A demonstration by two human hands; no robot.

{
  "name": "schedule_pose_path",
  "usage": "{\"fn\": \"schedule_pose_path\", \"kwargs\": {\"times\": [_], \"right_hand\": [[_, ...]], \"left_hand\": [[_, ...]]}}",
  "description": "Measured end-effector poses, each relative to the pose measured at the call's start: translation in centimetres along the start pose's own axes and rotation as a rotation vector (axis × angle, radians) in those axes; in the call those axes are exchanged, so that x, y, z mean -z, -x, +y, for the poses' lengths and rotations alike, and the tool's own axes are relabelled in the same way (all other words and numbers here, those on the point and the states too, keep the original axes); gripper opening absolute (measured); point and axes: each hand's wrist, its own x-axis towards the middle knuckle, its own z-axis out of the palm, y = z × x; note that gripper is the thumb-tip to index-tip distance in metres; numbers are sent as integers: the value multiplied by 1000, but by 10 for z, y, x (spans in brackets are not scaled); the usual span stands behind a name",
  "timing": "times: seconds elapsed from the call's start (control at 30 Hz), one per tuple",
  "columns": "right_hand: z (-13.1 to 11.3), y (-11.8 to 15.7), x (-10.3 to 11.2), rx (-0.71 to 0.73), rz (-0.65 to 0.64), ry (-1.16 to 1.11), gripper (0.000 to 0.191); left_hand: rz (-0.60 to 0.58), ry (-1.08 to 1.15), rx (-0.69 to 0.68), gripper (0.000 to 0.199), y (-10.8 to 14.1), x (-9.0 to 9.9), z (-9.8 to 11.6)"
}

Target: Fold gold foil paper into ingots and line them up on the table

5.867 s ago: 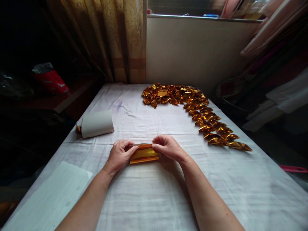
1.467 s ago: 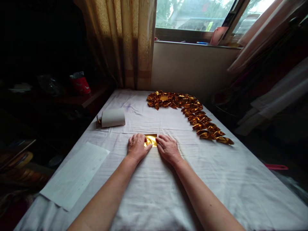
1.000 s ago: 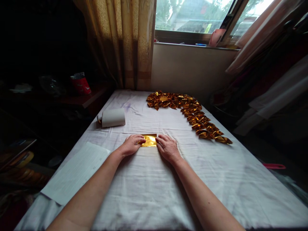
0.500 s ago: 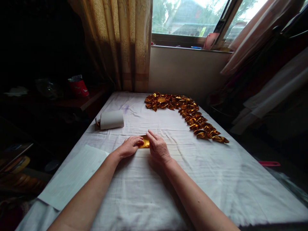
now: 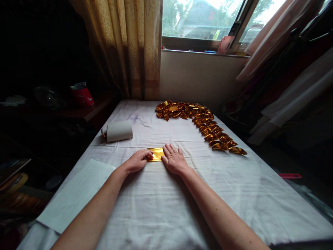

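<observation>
A small rectangle of shiny gold foil paper point(image 5: 157, 155) lies flat on the white-covered table between my hands. My left hand point(image 5: 139, 160) is closed at its left end, with curled fingers and the thumb gripping the edge. Palm down, my right hand point(image 5: 175, 159) rests with fingers spread, touching the foil's right end. Beyond them, a row of folded gold foil pieces point(image 5: 213, 132) curves along the table's right side to a cluster at the back.
A white roll point(image 5: 119, 131) lies at the table's left edge, behind a pale paper sheet point(image 5: 78, 196). White cloth point(image 5: 223, 205) covers the table. A red container point(image 5: 82, 96) stands on a dark side surface to the left. Curtains point(image 5: 130, 52) hang beside the window.
My right hand has opened out flat and shifted slightly right, uncovering more of the foil. My left hand keeps its grip at the left end. The view has shifted slightly.
</observation>
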Motion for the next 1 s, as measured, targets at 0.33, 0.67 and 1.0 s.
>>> {"fn": "schedule_pose_path", "kwargs": {"times": [0.33, 0.67, 1.0], "right_hand": [[3, 0, -4, -9, 32, 19, 59], [2, 3, -2, -7, 47, -1, 58], [2, 3, -3, -12, 51, -6, 59]], "left_hand": [[127, -280, 161, 40, -26, -29, 46], [-12, -388, 272, 56, -21, -44, 27], [-66, -451, 358, 62, -4, -28, 19]]}}
